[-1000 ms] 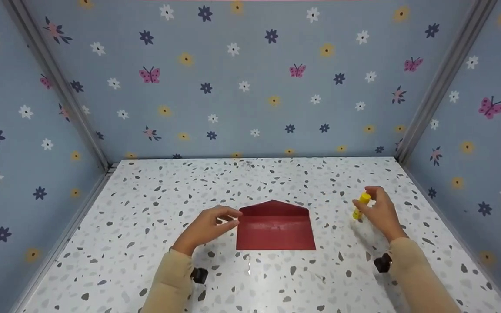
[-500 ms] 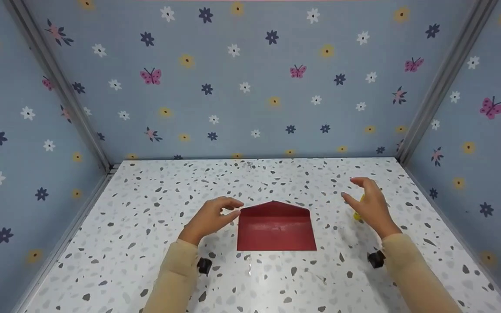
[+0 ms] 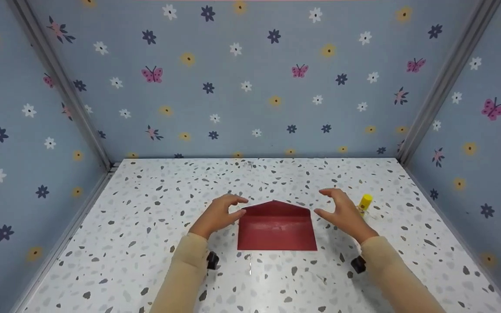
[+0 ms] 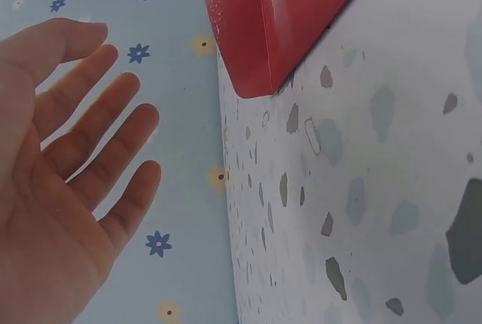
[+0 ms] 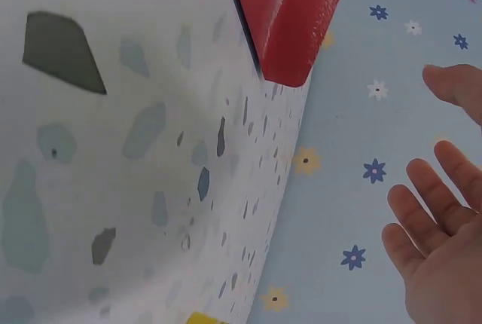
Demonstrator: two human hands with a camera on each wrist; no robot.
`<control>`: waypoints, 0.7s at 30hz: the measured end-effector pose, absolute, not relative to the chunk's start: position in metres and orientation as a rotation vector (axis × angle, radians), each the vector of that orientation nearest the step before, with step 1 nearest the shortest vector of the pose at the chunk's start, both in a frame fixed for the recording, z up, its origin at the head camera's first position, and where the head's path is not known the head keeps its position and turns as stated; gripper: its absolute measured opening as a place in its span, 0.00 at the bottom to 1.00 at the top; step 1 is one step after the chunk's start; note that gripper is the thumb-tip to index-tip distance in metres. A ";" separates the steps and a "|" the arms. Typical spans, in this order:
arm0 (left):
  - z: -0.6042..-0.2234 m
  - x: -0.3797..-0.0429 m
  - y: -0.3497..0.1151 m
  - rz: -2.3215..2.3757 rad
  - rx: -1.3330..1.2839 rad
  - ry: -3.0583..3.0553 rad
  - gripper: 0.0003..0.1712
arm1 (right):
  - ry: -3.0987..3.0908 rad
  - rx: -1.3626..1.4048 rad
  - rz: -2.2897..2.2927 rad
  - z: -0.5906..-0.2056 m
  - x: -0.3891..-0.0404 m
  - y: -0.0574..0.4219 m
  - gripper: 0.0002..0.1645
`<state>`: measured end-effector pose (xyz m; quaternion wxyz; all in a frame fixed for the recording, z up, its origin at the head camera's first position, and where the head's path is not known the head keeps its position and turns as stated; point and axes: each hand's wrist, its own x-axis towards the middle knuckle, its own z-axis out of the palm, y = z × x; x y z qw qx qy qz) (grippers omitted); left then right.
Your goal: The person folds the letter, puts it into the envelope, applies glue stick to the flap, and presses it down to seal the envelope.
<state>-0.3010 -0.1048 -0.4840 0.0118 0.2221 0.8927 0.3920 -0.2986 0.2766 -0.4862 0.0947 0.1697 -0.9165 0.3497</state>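
A red envelope (image 3: pixel 276 234) lies on the speckled table with its pointed flap opened out toward the back wall. My left hand (image 3: pixel 219 215) hovers at its upper left corner, fingers relaxed and holding nothing; in the left wrist view the same hand (image 4: pixel 83 158) is spread in the air beside the envelope (image 4: pixel 294 15). On the other side, my right hand (image 3: pixel 341 215) is at the upper right corner, also empty, thumb and fingers apart. Behind that hand stands a yellow glue stick (image 3: pixel 365 202), its lower part partly hidden. Only its tip shows in the right wrist view.
Blue walls (image 3: pixel 250 87) with flowers and butterflies enclose the white speckled table (image 3: pixel 181 182) at the back and both sides. Grey metal posts (image 3: pixel 446 87) run up the corners. Black wrist cameras (image 3: pixel 212 260) are strapped to both wrists.
My right hand has let go of the yellow glue stick and moved left to the envelope. My left hand has shifted slightly right and up. The envelope stays in place.
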 end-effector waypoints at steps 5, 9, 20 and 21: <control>-0.487 -0.307 -0.099 1.186 0.696 2.783 0.23 | -2.835 0.466 1.042 -0.495 -0.301 0.263 0.39; -0.488 -0.310 -0.091 1.135 0.715 2.789 0.29 | -2.915 0.429 1.079 -0.501 -0.304 0.254 0.42; -0.502 -0.314 -0.069 0.912 0.744 2.861 0.49 | -3.001 0.494 0.927 -0.516 -0.309 0.234 0.49; -0.504 -0.314 -0.068 0.890 0.740 2.869 0.51 | -3.017 0.479 0.917 -0.518 -0.309 0.232 0.50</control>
